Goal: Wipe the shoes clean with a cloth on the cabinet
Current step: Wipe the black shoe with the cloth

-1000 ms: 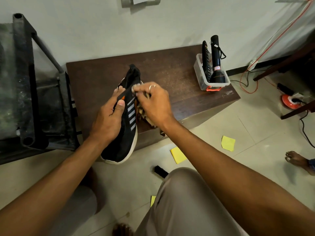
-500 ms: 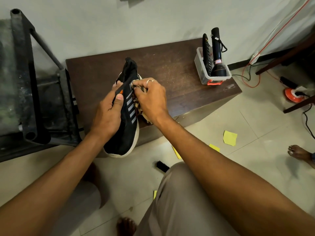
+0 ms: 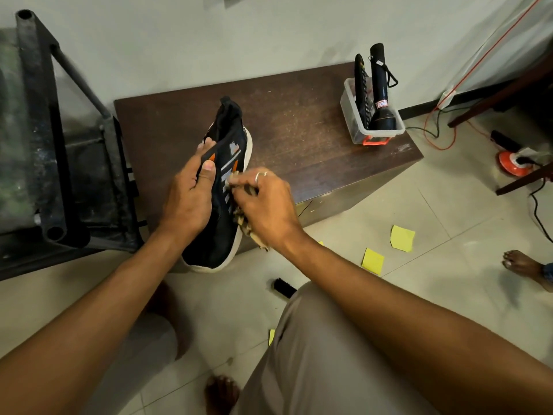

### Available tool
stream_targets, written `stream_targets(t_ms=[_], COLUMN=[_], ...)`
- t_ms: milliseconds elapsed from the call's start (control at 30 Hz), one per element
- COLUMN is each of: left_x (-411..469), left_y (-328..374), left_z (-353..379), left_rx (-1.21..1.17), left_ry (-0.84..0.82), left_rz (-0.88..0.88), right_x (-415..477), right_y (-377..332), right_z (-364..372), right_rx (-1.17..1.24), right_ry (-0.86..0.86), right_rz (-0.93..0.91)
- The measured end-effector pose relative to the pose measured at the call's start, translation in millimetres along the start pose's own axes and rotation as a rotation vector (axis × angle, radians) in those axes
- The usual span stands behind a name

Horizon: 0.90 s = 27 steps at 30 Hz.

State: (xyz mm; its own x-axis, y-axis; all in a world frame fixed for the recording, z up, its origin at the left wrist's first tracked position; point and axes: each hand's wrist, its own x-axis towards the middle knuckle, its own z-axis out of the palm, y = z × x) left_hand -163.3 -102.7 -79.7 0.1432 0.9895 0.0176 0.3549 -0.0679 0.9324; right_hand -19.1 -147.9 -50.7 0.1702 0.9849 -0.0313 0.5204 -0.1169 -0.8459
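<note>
A black shoe [image 3: 221, 223] with grey stripes, orange marks and a white sole is held over the front edge of the dark wooden cabinet [image 3: 299, 130]. My left hand [image 3: 191, 199] grips its upper from the left, thumb on the side panel. My right hand [image 3: 263, 205] holds a crumpled brownish cloth [image 3: 248, 229] against the striped side of the shoe; most of the cloth is hidden under the palm. The shoe's heel points away from me and its toe points down toward the floor.
A clear plastic box [image 3: 362, 127] with a black torch and a remote stands on the cabinet's right end. A dark metal frame [image 3: 59, 163] is at the left. Yellow paper notes [image 3: 402, 238], a black brush [image 3: 284, 287], cables and another person's foot [image 3: 522, 265] are on the tiled floor.
My right hand with the cloth has slid down the shoe's side from near the collar to the stripes. My left hand keeps its grip on the shoe.
</note>
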Motion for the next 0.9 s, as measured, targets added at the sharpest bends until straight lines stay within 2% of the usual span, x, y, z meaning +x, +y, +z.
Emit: stream_targets(t_ms=[100,200,433,600,767,900], left_x=[0,-1,-2,-4,-6,-7], left_y=[0,2,2,5,7,8], left_z=[-1,0,5,4,1,-1], left_rx=[0.004,-0.008,0.048,0.044,0.065,0.063], left_ry=[0.001,-0.003,0.062,0.051,0.013,0.011], left_rz=[-0.004,-0.019,-0.022,-0.032,-0.005,-0.002], right_x=[29,40,-19,-45,-25,14], right_y=[-8,-12,-3,3,-4,-10], right_z=[2,2,-1,-4,6,6], right_rx=[-0.019,-0.033,-0.049,0.019,0.108,0.063], right_ry=[0.108,0.120,-0.092,-0.137,0.022,0.125], right_rz=[-0.014,0.009,0.050,0.119,0.138,0.056])
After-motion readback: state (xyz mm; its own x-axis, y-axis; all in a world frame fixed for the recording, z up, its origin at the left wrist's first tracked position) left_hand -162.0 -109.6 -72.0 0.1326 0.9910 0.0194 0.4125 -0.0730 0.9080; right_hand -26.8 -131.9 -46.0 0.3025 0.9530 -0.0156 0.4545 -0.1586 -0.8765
